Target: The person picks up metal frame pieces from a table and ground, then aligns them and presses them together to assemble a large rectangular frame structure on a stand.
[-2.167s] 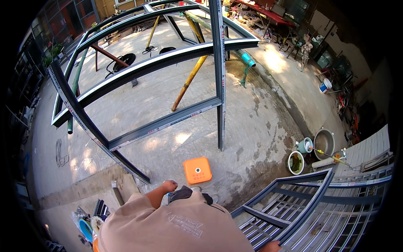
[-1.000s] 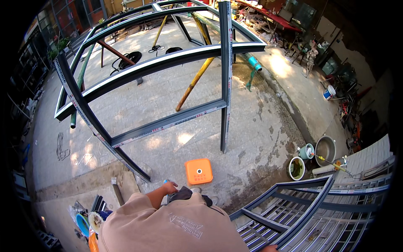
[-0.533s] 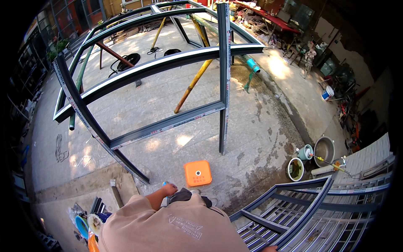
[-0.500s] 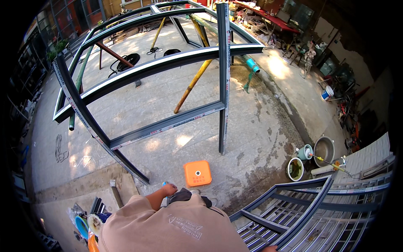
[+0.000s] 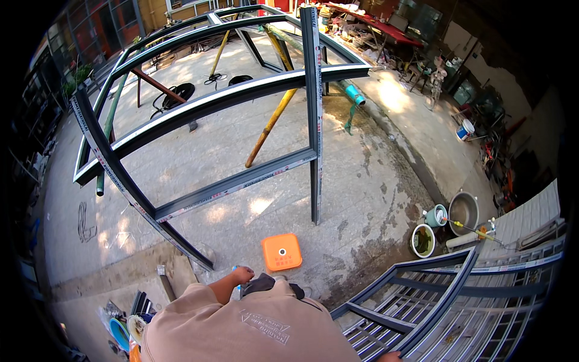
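My left hand [image 5: 243, 276] is in front of my beige shirt, fingers curled, with bits of something blue showing beside it; what it holds is too small to make out. Just ahead on the concrete stands an orange square plastic stool [image 5: 281, 252] with a round hole in its top. At the lower edge, my right hand [image 5: 389, 357] is partly cut off, against the lower end of a dark grey metal frame [image 5: 443, 292]; its fingers are hidden. A large dark grey window frame [image 5: 235, 183], with printed film strips, stands in front of me, apart from both hands.
Yellow and green poles [image 5: 271, 128] stand under the large frame. Right are a metal pot [image 5: 464, 212], a bucket of greenish water [image 5: 423, 241] and slatted metal panels [image 5: 482, 314]. Tubs [image 5: 119, 330] and offcuts lie at lower left. Black cable coils [image 5: 179, 93] lie on the floor.
The large frame and the stool have shifted slightly left in the picture as my view turned a little. My hands have kept nearly the same places.
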A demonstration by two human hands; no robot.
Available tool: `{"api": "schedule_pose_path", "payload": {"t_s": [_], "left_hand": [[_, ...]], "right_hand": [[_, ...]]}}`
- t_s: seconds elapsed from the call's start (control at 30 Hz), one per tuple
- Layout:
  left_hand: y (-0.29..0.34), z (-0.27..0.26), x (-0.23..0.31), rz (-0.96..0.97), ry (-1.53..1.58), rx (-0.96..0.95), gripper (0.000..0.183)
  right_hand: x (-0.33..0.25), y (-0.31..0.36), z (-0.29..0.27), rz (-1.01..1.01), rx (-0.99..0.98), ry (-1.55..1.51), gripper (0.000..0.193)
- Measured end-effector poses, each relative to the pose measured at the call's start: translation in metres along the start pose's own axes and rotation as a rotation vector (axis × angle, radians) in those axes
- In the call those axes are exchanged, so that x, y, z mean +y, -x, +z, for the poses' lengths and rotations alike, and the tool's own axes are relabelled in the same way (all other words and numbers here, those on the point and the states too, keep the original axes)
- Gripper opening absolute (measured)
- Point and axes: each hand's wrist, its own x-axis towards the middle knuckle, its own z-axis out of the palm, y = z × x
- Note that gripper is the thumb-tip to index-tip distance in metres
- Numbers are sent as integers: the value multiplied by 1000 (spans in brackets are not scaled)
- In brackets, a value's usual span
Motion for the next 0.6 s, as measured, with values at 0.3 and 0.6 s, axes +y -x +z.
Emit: {"api": "schedule_pose_path", "payload": {"t_s": [0.3, 0.6], "left_hand": [[7, -5, 18, -9, -43, -16, 37], [1, -7, 13, -4, -34, -12, 34]], "right_hand": [[30, -12, 58, -22, 402, 140, 28], [41, -9, 12, -865, 38, 828, 19]]}}
